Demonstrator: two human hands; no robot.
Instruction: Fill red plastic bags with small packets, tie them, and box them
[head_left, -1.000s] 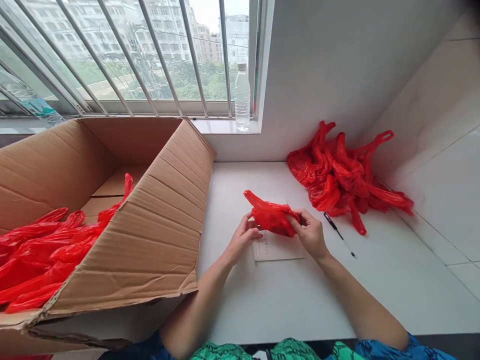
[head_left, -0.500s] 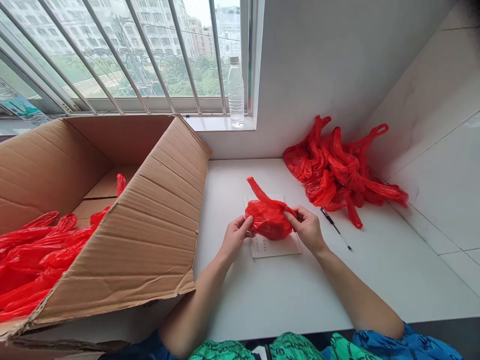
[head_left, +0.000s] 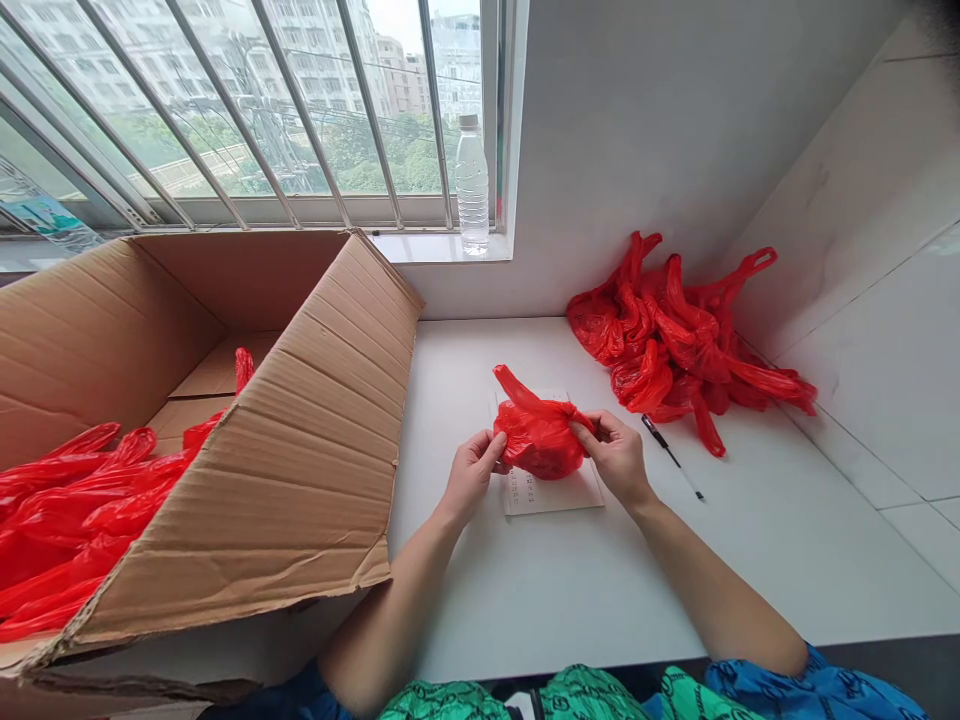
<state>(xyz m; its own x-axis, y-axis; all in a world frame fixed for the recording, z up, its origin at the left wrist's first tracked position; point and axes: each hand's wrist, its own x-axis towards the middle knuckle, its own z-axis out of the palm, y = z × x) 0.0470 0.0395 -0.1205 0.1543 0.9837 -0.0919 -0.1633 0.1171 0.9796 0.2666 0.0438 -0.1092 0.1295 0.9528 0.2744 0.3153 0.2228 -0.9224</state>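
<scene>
A red plastic bag (head_left: 541, 440), bunched up with one handle sticking up to the left, is held between both hands above the white table (head_left: 570, 590). My left hand (head_left: 472, 470) pinches its left edge. On the other side, the fingers of my right hand (head_left: 616, 452) are closed on the gathered right end. Beneath the bag lies a pad of paper (head_left: 559, 497) with small printed or written marks, partly covered. Whatever the bag contains is hidden by the red plastic. A black-and-clear pen (head_left: 671, 455) rests just right of my right hand.
An open cardboard box (head_left: 300, 450) with several red bags (head_left: 90, 520) inside stands at the left. More red bags (head_left: 675, 340) are heaped in the back right corner by the wall. A clear water bottle (head_left: 472, 190) stands on the sill of the barred window.
The bag's raised handle has sunk slightly lower. Both hands keep their grip in nearly the same place, and everything around them looks unchanged.
</scene>
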